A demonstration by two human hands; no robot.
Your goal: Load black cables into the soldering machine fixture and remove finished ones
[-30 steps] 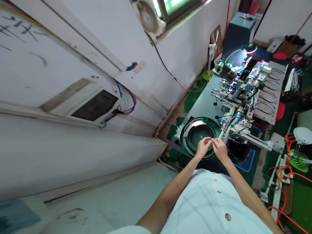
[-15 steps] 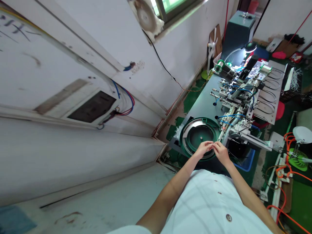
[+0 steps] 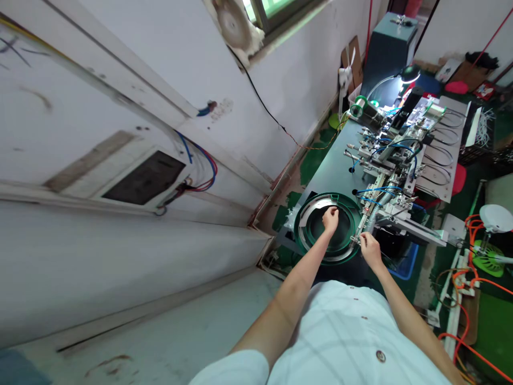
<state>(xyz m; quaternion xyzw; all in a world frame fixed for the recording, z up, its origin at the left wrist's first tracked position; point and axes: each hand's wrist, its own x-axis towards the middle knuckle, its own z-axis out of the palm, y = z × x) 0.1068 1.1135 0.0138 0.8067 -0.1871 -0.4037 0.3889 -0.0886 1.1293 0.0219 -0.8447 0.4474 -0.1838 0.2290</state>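
Two bare hands: apart from each other, the left hand (image 3: 330, 219) over the middle of the round bowl (image 3: 305, 224), the right hand (image 3: 371, 250) just outside the bowl's right edge.
Left fingers: curled in toward the palm.
Right fingers: thumb and forefinger drawn close together, right beside a small metal fitting (image 3: 355, 240) at the bowl's edge.
Grip: the tips are too small to read at this size, so I cannot tell whether either hand pinches a part.
Bowl: green, with a pale metal ring inside; it stands at the near end of the grey tabletop (image 3: 326, 174), partly covered by the left forearm.
Metal rail: a narrow track (image 3: 366, 208) running from the bowl's right side toward the machine (image 3: 395, 160).
Ribbed hose: grey, alongside that rail (image 3: 373, 216).
Blue tubes: thin, crossing above the rail (image 3: 379, 191).
Blue bin: low, to the right of the right hand (image 3: 409, 262).
Green-ended spool: beyond the bowl, at the machine's far left (image 3: 358, 107).
Lamp: lit, over the far end (image 3: 409, 74).
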